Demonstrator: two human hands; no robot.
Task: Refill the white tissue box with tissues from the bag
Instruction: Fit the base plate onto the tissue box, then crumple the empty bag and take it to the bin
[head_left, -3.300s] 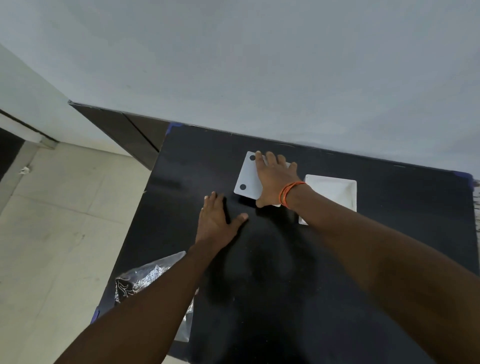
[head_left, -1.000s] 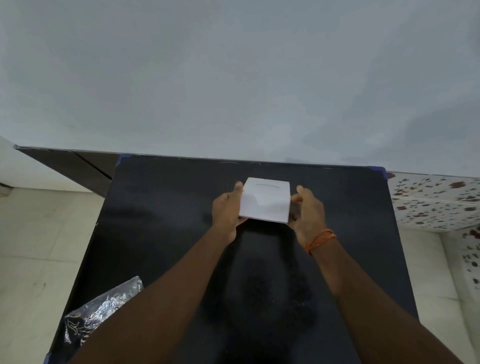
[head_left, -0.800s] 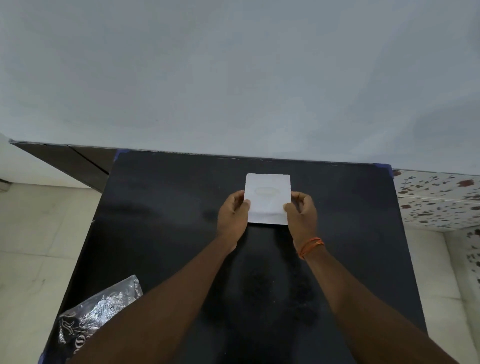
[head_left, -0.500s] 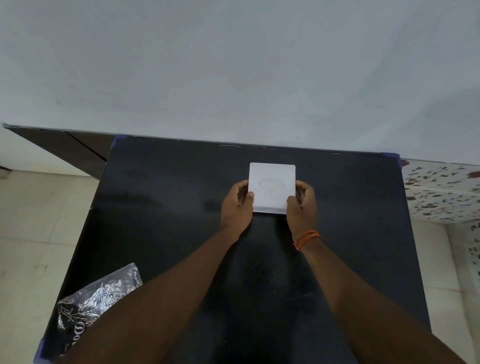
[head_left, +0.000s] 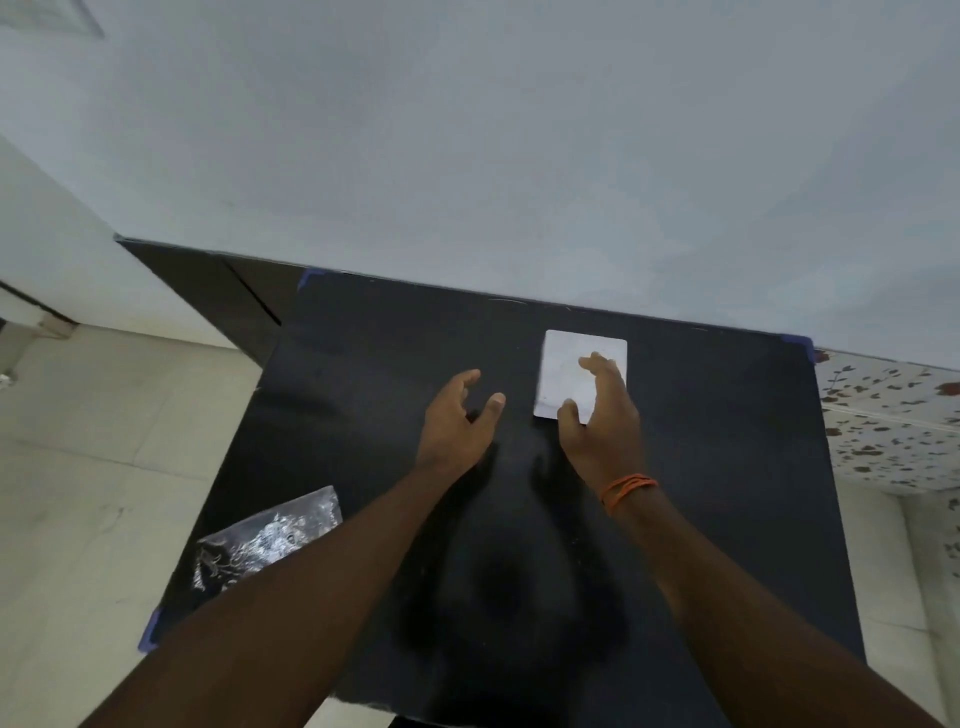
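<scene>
The white tissue box (head_left: 563, 364) lies flat on the black table (head_left: 395, 332), near its far edge and right of centre. My right hand (head_left: 597, 415) hovers over the box's near right part with fingers spread, gripping nothing. My left hand (head_left: 457, 415) is to the left of the box, apart from it, fingers loosely apart and empty. The clear plastic tissue bag (head_left: 265, 538) with dark print lies at the table's near left corner, partly hidden behind my left forearm.
A pale wall runs directly behind the table's far edge. Light floor tiles lie to the left, a dark skirting panel (head_left: 208, 286) at the far left, and speckled tiles (head_left: 893, 415) to the right. Blue tape marks the table's corners.
Both hands held the box by its sides half a second ago; now they have let go. The left hand has drawn away leftward, and the box rests on the table.
</scene>
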